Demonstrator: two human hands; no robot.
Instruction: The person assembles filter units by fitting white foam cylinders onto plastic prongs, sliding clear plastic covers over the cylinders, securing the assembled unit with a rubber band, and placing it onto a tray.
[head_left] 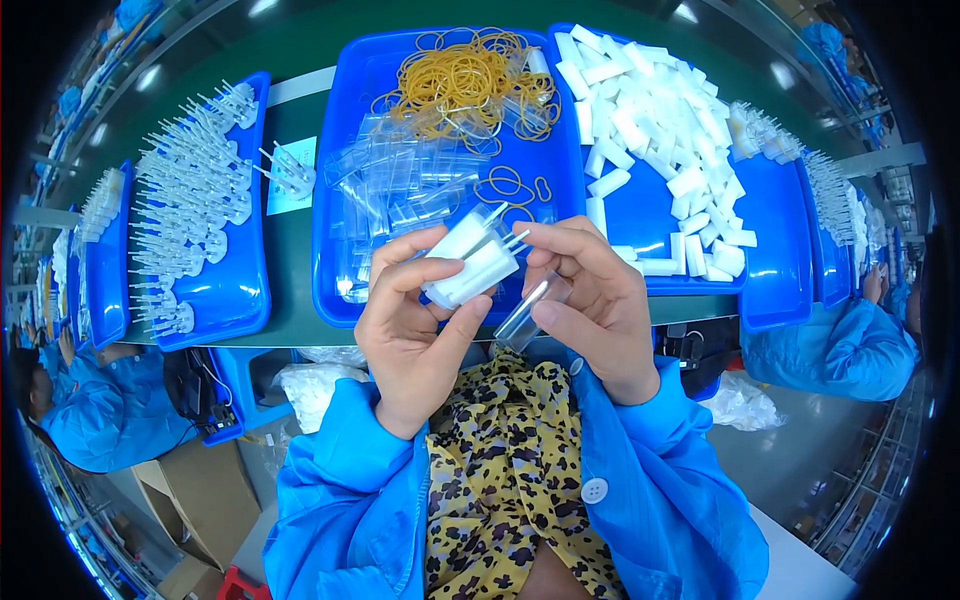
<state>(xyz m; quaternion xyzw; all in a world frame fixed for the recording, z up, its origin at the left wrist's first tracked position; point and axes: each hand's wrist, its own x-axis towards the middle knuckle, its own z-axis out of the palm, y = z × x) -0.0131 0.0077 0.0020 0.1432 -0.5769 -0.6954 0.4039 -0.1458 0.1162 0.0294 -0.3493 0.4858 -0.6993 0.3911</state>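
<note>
A green workbench [300, 120] ran across a factory hall, loaded with blue trays, with other workers in blue coats seated to either side.

Just above the near edge of the middle tray, a white plug adapter [470, 268] with two metal prongs was held up between both hands. The left hand [410, 320] had its thumb and fingers clamped around the adapter's body from below and the left. The right hand [590, 300] touched the prong end with its fingertips, and its thumb and lower fingers were pinched on a small clear plastic sleeve [530, 312] that hung just below and to the right of the adapter, touching or nearly touching it; which one I could not tell.

Behind the hands, the middle blue tray [335, 200] held a heap of clear plastic sleeves [410, 190] and a tangle of yellow rubber bands [465, 80] at its far end. The tray to the right [640, 215] was piled with white adapters [650, 110]. The tray to the left [235, 290] carried rows of pronged clear parts [190, 190]. Further blue trays sat at both ends of the bench. The person's blue coat sleeves [640, 480] opened over a leopard-print garment [500, 460].
</note>
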